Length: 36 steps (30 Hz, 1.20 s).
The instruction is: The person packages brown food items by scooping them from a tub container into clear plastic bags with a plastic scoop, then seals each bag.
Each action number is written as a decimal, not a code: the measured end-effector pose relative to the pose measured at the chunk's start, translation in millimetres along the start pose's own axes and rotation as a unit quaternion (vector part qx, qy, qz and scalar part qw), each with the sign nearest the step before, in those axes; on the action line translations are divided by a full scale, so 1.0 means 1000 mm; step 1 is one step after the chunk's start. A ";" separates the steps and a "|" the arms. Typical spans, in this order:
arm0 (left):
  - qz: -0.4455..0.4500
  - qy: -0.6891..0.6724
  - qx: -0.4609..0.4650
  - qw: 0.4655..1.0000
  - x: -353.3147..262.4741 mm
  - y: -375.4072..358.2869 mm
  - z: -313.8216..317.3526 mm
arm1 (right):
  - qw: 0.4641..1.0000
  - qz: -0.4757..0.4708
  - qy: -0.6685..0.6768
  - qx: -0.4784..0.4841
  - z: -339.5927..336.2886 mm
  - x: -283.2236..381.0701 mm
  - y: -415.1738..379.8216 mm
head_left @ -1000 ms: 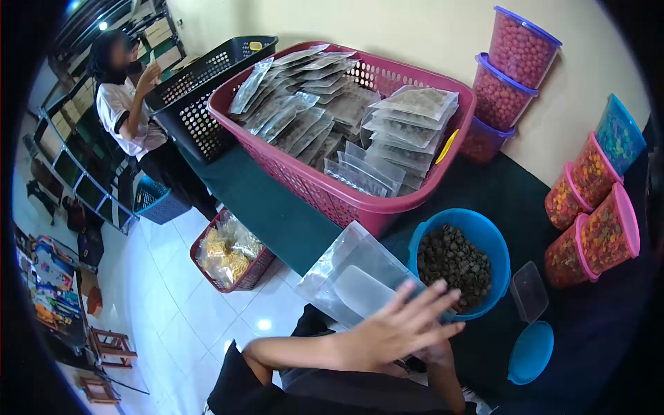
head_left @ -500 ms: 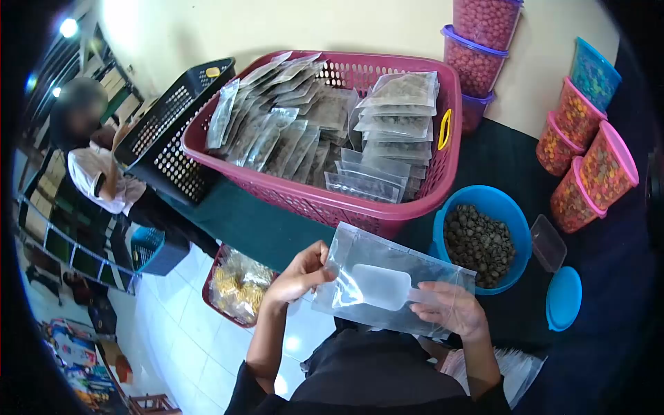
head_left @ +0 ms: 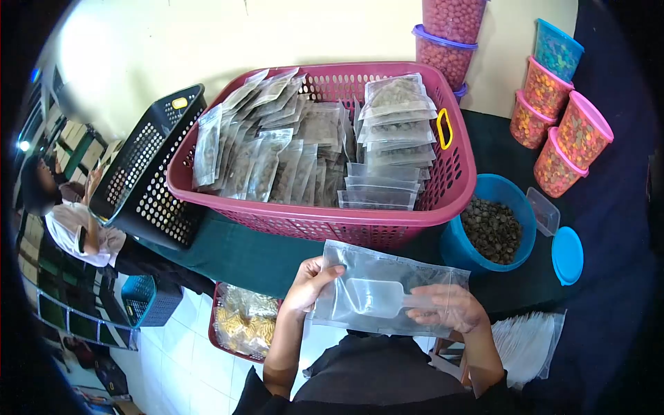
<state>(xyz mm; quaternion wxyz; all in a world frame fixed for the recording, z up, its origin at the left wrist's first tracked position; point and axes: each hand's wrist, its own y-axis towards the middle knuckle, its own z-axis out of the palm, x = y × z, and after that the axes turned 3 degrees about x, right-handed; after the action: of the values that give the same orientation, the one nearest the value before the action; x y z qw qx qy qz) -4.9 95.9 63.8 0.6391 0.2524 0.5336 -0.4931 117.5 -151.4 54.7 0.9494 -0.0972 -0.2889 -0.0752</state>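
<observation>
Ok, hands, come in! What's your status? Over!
Left hand: pinching clear bag. Right hand: behind or inside it, can't tell. Blue tub: open, pink basket close beside it.

wall blown out upper left | sheen on clear bag | right side dim | fisheye curve, black corners

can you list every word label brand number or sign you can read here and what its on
There is no readable text in this view.
Clear bag in the hands: no lettering that I can make out.
Filled packets in the pink basket: any print is too small to read.
Pink-lidded tub: no legible label.
</observation>
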 end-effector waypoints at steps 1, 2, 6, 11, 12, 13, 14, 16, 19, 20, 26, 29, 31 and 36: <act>0.011 0.021 0.021 0.999 0.001 0.001 -0.006 | 1.000 -0.003 0.002 -0.003 0.002 -0.004 0.002; 0.023 0.041 0.043 0.998 0.001 0.001 -0.011 | 1.000 -0.012 0.005 0.000 0.003 -0.007 0.004; 0.092 0.069 0.060 0.992 -0.003 -0.003 -0.012 | 0.999 -0.028 -0.010 -0.012 0.008 -0.016 0.007; 0.057 0.062 0.092 0.992 -0.011 -0.014 -0.017 | 0.999 -0.035 -0.002 -0.014 0.011 -0.017 0.010; 0.057 0.062 0.092 0.992 -0.008 -0.016 -0.020 | 0.999 -0.035 -0.004 -0.016 0.012 -0.017 0.010; 0.045 0.067 0.093 0.992 -0.003 -0.017 -0.025 | 0.999 -0.034 -0.004 -0.016 0.012 -0.017 0.011; 0.034 0.072 0.094 0.992 0.001 -0.017 -0.029 | 0.999 -0.045 -0.011 0.000 0.012 -0.016 0.012; 0.030 0.105 0.116 0.987 0.004 -0.016 -0.039 | 0.998 -0.054 -0.019 0.018 0.011 -0.015 0.013; 0.027 0.051 0.110 0.992 0.015 -0.013 -0.041 | 1.000 -0.019 -0.022 0.003 0.006 -0.015 0.015; 0.024 -0.037 0.084 0.995 0.015 -0.012 -0.036 | 1.000 -0.017 -0.020 0.004 0.005 -0.015 0.015; -0.047 -0.129 -0.044 0.990 0.018 -0.007 -0.006 | 0.995 -0.050 0.026 0.085 0.003 -0.007 0.020; 0.011 -0.147 0.084 0.986 0.027 -0.008 0.005 | 0.992 0.017 -0.126 0.008 0.008 0.003 0.016; 0.015 -0.182 0.170 0.968 0.029 -0.001 0.013 | 0.964 0.041 -0.264 -0.019 0.008 0.008 0.015; 0.051 -0.302 0.306 0.901 0.061 0.009 0.034 | 0.994 0.082 -0.072 0.024 -0.018 0.007 0.015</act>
<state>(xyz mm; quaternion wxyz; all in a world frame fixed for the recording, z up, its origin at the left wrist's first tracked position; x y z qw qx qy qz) 14.9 48.5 15.0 0.6855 0.3012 0.1239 -0.6512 135.9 -141.8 42.5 0.9313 -0.1032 -0.3489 0.0171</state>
